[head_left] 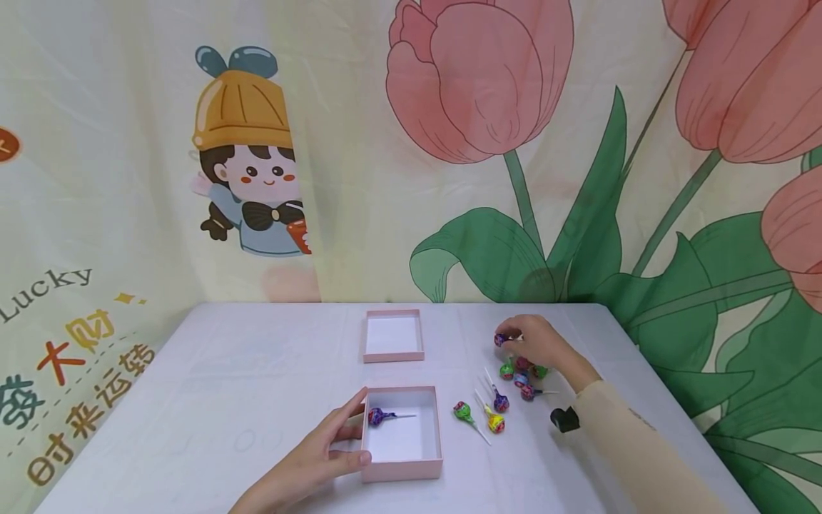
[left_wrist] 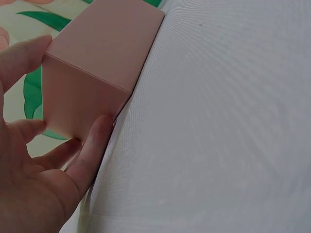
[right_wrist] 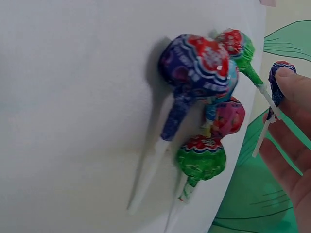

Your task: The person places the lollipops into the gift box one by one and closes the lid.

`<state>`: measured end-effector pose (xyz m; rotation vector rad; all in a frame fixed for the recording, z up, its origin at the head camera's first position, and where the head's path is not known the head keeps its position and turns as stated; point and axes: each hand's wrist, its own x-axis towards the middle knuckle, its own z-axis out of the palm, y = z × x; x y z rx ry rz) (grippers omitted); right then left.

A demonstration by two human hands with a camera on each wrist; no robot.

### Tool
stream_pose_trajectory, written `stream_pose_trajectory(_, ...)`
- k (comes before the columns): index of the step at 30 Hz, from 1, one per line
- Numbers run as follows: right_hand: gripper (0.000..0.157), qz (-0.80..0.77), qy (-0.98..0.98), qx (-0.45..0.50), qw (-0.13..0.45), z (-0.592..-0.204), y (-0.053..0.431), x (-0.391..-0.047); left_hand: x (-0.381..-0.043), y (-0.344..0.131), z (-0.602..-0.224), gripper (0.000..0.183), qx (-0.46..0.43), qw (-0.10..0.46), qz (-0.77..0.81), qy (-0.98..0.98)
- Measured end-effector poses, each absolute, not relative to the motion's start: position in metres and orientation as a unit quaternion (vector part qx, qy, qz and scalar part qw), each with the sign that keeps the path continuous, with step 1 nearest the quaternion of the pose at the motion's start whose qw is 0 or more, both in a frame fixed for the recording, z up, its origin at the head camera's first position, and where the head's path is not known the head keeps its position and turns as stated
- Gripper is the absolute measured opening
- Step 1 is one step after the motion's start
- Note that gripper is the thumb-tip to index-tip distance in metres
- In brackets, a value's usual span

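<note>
In the head view, my left hand holds the left side of a pale pink open box, thumb at its near corner. The left wrist view shows the fingertips against the box's outer walls. Inside the box lies one purple lollipop with a white stick. Over the table's far right, my right hand pinches another purple lollipop between thumb and fingers, its stick pointing down in the right wrist view. Beneath that hand is a cluster of lollipops, among them a green one and a pink one.
A shallow pink lid lies behind the box. Between box and cluster are a green lollipop, a yellow one and a purple one. A white cloth covers the table; a printed curtain hangs behind.
</note>
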<state>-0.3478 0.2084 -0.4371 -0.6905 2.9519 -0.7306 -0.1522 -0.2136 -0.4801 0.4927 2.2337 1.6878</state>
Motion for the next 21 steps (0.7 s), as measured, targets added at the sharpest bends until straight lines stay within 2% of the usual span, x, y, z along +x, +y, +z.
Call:
stream_pose_trajectory(11,0.024,-0.218,0.945,-0.241,-0.02,-0.427,0.205,-0.349,-0.152,-0.213,-0.48,0.088,0.169,0.153,0.586,0.777)
stream_pose_trajectory(21,0.024,-0.23,0.93,-0.28,-0.058,-0.399,0.18,-0.331,-0.152,-0.214,-0.479,0.089,0.165,0.154,0.587,0.777)
